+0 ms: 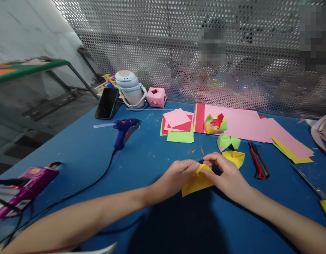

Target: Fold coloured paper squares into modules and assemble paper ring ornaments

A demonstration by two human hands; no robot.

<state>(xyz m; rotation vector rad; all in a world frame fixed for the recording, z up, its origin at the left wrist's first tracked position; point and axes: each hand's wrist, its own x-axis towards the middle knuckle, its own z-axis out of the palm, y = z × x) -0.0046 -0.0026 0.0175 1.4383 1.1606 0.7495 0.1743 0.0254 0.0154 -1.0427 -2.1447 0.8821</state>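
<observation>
Both hands grip one yellow sheet of paper (196,184), partly folded along its upper edge, just above the blue table. My left hand (178,175) pinches its upper left side, with the fingertips partly hidden. On the upper right, my right hand (229,174) holds the paper between thumb and curled fingers. Right behind that hand lies a folded yellow paper piece (234,158). A green folded piece (228,141) sits a little farther back, and beyond it a multicoloured folded paper shape (216,124) rests on pink sheets (239,121).
A blue glue gun (123,132) lies at left, its cord running to a purple power strip (27,188). Small square papers (180,135) are stacked mid-table. A red utility knife (258,162) and scissors (318,192) lie right. A phone (107,103), bottle (131,90) and pink paper ball (156,97) stand behind.
</observation>
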